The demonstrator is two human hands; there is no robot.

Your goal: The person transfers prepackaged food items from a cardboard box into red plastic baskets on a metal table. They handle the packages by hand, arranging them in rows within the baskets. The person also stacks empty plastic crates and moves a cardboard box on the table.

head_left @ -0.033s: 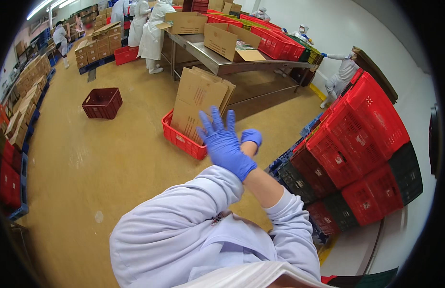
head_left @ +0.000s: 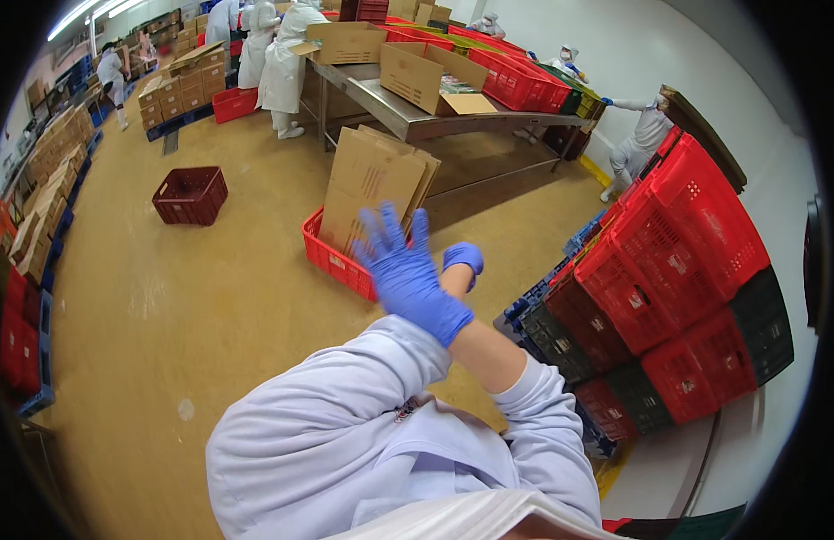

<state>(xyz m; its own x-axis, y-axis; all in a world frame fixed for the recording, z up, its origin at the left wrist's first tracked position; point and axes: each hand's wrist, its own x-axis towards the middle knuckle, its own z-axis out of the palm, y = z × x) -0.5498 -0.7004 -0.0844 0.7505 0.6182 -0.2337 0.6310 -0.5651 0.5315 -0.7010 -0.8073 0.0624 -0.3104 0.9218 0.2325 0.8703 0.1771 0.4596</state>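
My right hand (head_left: pixel 403 274), in a blue glove, is open with spread fingers and holds nothing. Its bare forearm crosses over my left arm. My left hand (head_left: pixel 465 258), also gloved, shows beyond that forearm at the right, bent at the wrist; its fingers are mostly hidden. Behind both hands, flattened cardboard boxes (head_left: pixel 372 171) lean upright in a red crate (head_left: pixel 329 265) on the yellow floor.
A maroon crate (head_left: pixel 189 202) sits on the floor at left. Stacked crates (head_left: pixel 669 252) stand close on my right. Ahead are a steel table (head_left: pixel 444 126) with boxes and red crates, and co-workers (head_left: pixel 282 76) in white. Palletised boxes (head_left: pixel 48 189) line the left.
My right hand has shifted slightly left and down. My left hand has moved a little left too.
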